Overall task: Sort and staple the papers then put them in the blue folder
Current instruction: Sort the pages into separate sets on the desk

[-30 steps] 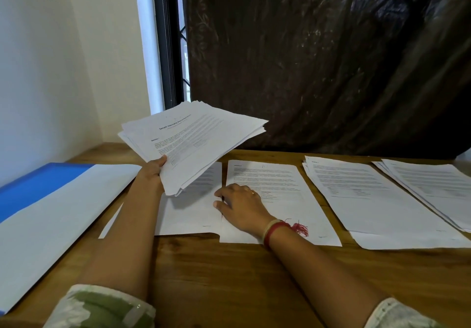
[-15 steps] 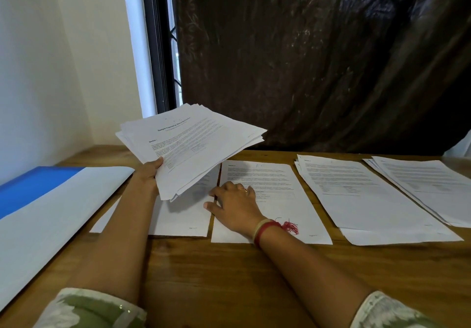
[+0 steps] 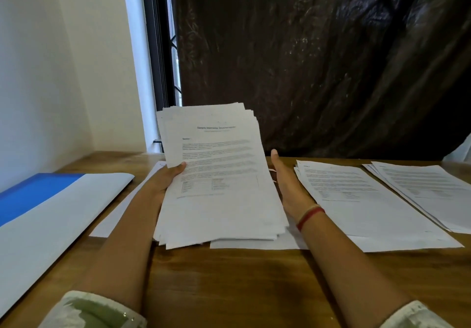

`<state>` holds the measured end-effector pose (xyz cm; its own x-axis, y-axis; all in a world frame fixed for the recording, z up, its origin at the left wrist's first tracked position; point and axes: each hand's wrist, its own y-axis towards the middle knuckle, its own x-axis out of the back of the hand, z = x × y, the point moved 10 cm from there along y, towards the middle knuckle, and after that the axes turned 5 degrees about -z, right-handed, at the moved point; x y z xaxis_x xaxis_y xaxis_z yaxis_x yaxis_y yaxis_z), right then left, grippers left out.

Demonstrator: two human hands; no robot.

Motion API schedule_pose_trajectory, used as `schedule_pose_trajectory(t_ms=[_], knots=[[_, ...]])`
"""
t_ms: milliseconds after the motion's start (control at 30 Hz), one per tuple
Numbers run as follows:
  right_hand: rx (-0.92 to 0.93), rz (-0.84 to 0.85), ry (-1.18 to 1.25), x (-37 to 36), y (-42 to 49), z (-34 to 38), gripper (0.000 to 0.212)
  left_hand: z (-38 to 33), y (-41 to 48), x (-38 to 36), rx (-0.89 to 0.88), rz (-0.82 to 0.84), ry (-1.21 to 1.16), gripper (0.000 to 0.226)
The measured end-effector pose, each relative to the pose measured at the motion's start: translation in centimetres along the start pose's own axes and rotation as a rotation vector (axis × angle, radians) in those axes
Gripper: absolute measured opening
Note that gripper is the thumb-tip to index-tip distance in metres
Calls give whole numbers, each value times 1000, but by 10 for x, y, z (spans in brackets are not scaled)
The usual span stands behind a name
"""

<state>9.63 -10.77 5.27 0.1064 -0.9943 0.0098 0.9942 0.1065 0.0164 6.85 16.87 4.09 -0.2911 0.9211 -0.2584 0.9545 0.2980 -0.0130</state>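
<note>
Swinging in from the left, the stack of papers (image 3: 219,174) now sits square in front of the person with its title page facing the camera. A moment ago it hung slanted and fanned over the leftmost sheet. The left hand (image 3: 163,184) holds it at the left edge, its grip closed on the stack with the thumb on top and the fingers hidden beneath. The right hand (image 3: 288,184) has lifted off the single sheet (image 3: 254,244) it was pressing flat on the tabletop (image 3: 229,281). Its grip is now wide, fingers straight, palm turned toward the stack's right edge. Whether the palm touches the paper cannot be told.

The stack's lower edge hangs low over that sheet, and its pages are stepped unevenly at top and bottom. Two laid-out piles lie to the right, a nearer pile (image 3: 356,200) and a farther pile (image 3: 428,192), with another sheet (image 3: 119,210) under the left forearm.

The shift suggests the last page is placed and the person is about to square the stack or peel off the next page. Sorting looks well short of finished. No stapler is in view, and the blue folder (image 3: 30,195) lies open at the far left, well apart from the hands.
</note>
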Motion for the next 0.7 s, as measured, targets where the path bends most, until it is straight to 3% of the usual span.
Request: schedule_pose_trajectory(t_ms=[33, 100, 233, 433, 600, 700], knots=[[-41, 38, 54, -4, -2, -1, 49, 2, -2, -4, 15, 14, 12, 26], [-5, 44, 40, -10, -1, 1, 41, 4, -6, -11, 28, 31, 11, 28], [93, -192, -66, 5, 4, 2, 31, 4, -3, -11, 4, 25, 24, 33], [76, -265, -143, 18, 1, -2, 18, 6, -1, -19, -9, 80, 20, 35], [55, -236, -125, 21, 8, 0, 18, 7, 5, -15, -51, 84, 13, 30], [68, -366, -117, 43, 16, 5, 24, 1, 10, -12, -102, 50, 3, 25]])
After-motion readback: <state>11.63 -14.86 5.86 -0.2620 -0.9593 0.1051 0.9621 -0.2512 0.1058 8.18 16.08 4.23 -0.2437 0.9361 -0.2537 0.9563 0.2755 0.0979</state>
